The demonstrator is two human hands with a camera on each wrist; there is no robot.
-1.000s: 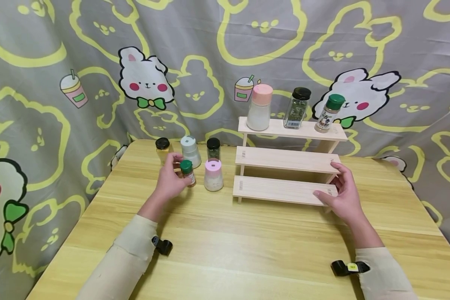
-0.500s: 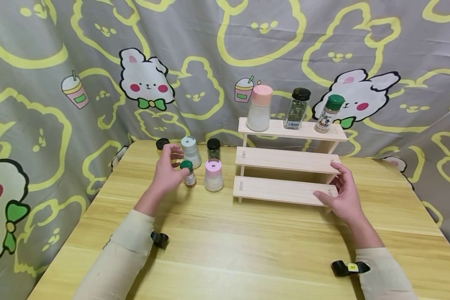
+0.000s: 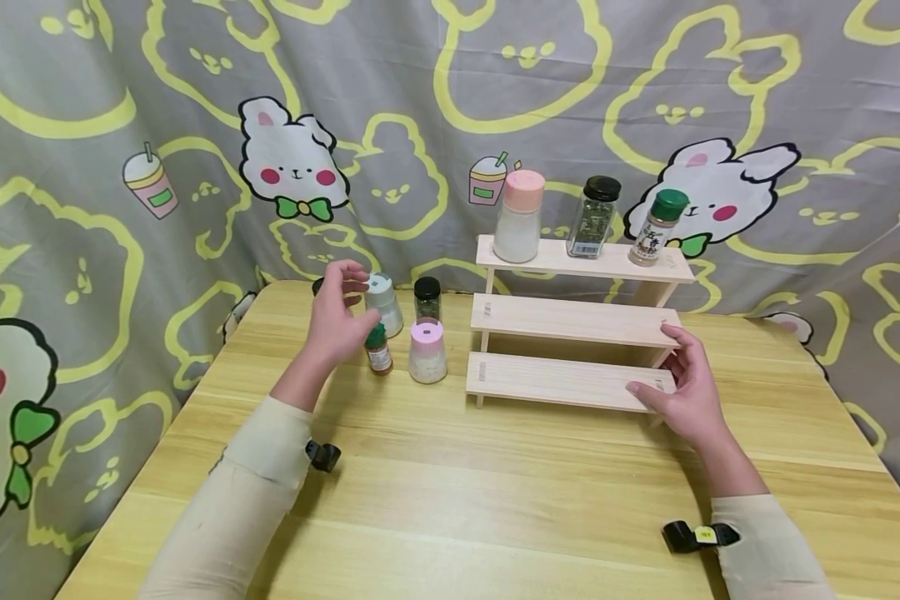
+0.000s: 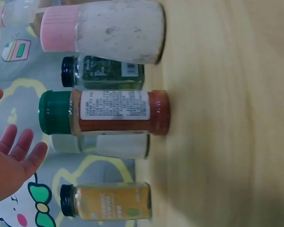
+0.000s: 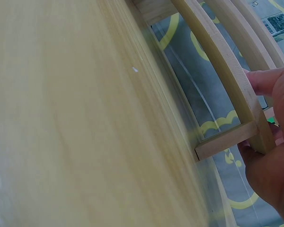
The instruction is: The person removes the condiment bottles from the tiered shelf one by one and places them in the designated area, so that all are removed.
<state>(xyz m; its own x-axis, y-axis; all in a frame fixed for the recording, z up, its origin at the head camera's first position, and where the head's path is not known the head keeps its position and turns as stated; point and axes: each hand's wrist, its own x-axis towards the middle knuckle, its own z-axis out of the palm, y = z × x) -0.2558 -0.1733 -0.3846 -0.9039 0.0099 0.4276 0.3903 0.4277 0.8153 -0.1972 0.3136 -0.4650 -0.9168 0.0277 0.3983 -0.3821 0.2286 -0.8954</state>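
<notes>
My left hand (image 3: 336, 317) hovers beside and above a small green-capped spice bottle (image 3: 379, 358), fingers loosely spread and holding nothing. In the left wrist view that bottle of red powder (image 4: 118, 112) stands upright on the table, apart from the fingers (image 4: 23, 146). Behind the hand is a jar with a pale grey lid (image 3: 385, 312); a black-capped jar of yellow powder (image 4: 109, 202) is mostly hidden by it in the head view. My right hand (image 3: 690, 392) grips the right end of a three-tier wooden rack (image 3: 570, 379), its thumb on the lowest shelf.
A pink-lidded jar (image 3: 427, 358) and a black-capped herb jar (image 3: 427, 300) stand left of the rack. On the top shelf are a pink-capped shaker (image 3: 519, 221), a black-capped herb bottle (image 3: 594, 218) and a green-capped bottle (image 3: 656, 229). A patterned curtain (image 3: 390, 83) hangs behind the table.
My left hand has let go of the green-capped spice bottle and risen, moving back toward the grey-lidded jar. The bottle stays on the table. My right hand keeps its place on the rack.
</notes>
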